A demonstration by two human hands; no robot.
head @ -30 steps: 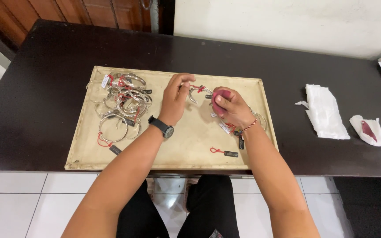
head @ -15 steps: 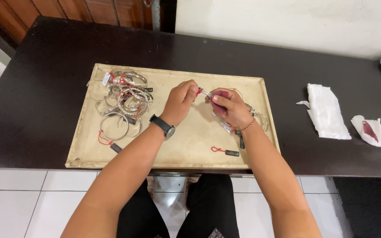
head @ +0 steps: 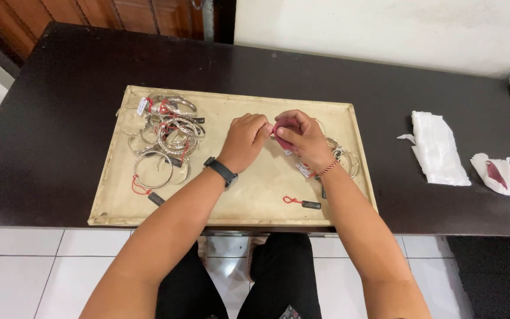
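Over the middle of a beige tray (head: 113, 201), my left hand (head: 244, 140) and my right hand (head: 300, 137) meet. My right hand grips a small red cloth (head: 283, 126), pressed against a silver bangle that both hands pinch; most of the bangle is hidden by my fingers. A black watch sits on my left wrist and a red bead bracelet on my right. A heap of several silver bangles (head: 166, 137) with red strings and tags lies at the tray's left. A few more bangles (head: 345, 159) lie just right of my right wrist.
A loose black tag on a red string (head: 302, 203) lies near the tray's front edge. On the dark table (head: 54, 100), right of the tray, lie a folded white cloth (head: 438, 149) and a crumpled white paper holding something red (head: 496, 172).
My hands have drawn closer together and shifted slightly toward the far side of the tray; the red cloth now sits more tucked under my right fingers.
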